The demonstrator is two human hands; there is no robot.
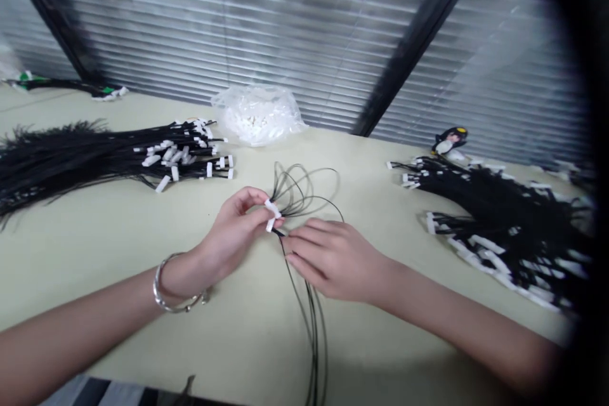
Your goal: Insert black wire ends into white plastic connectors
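My left hand (238, 225): pinches connector (273, 209)
My right hand (333, 257): pinches wire (278, 233) beside connector
Bag (259, 115): behind connector, loops (291, 210) between
Cable bundle (99, 155): left of connector

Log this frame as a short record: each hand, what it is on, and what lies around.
Left hand: pinching white connectors; silver bracelet on wrist
Right hand: fingertips at black wires beside the connectors; grip unclear
Wires: looping beyond the hands, also running down out of frame
Left side: black cable bundle, white ends
Right side: second cable pile, penguin-like figure behind it
Table back: clear plastic bag, small white pieces inside
Backdrop: blinds
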